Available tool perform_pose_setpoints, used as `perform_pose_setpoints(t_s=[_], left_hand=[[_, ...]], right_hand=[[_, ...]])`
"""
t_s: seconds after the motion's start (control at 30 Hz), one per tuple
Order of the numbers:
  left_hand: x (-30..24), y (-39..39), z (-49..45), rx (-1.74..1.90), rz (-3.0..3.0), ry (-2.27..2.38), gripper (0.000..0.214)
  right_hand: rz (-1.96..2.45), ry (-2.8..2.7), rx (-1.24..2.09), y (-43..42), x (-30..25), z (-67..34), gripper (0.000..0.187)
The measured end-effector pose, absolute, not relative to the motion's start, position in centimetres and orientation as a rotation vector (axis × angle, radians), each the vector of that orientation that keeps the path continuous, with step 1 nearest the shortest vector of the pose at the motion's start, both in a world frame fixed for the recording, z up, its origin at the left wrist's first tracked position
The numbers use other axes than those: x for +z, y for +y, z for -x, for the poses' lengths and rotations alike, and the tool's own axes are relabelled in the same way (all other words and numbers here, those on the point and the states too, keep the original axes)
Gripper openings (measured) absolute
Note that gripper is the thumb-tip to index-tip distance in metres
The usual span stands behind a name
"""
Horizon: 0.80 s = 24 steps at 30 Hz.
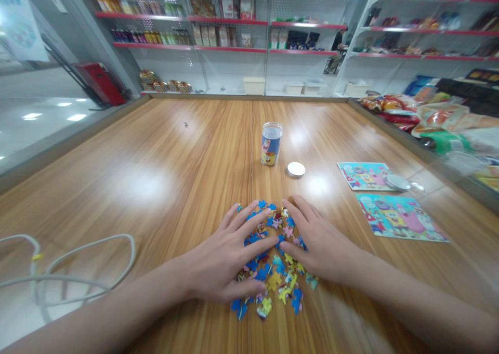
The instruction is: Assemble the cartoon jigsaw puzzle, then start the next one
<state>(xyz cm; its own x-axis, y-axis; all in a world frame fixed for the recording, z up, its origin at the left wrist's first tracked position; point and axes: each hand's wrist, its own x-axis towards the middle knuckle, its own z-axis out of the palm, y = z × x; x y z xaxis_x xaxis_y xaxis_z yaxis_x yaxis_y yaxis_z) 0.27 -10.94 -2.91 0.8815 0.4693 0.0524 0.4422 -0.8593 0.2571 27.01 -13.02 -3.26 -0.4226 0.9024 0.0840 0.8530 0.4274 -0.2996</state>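
Note:
A loose heap of jigsaw puzzle pieces [274, 280], mostly blue, yellow and pink, lies on the wooden table near its front. My left hand [230, 250] rests over the heap's left side, fingers spread, covering some pieces. On the right side, my right hand [317, 239] lies with its fingers apart, its fingertips touching the edge of the heap. Neither hand grips anything that I can see. Beyond them stands a clear jar [272, 145] with a cartoon label, its top uncovered. Beside it a white round lid [296, 170] lies flat.
Two cartoon picture sheets [401, 218] lie at the right, one with a silvery lid [397, 182] on it. A white cable [130, 245] loops at the left. Bagged snacks [440, 117] crowd the right edge. Stocked shelves [230, 20] stand behind the table [187, 177].

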Motion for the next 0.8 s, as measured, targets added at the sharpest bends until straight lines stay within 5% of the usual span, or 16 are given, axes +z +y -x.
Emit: perform_pose_setpoints(t_s=[0.8], left_hand=[[-2.6,-11.2,-0.4,0.175,-2.782,0.613,0.066]], right_hand=[[1.464,-2.625,0.241,-12.6,-2.9,-27.7,0.061]])
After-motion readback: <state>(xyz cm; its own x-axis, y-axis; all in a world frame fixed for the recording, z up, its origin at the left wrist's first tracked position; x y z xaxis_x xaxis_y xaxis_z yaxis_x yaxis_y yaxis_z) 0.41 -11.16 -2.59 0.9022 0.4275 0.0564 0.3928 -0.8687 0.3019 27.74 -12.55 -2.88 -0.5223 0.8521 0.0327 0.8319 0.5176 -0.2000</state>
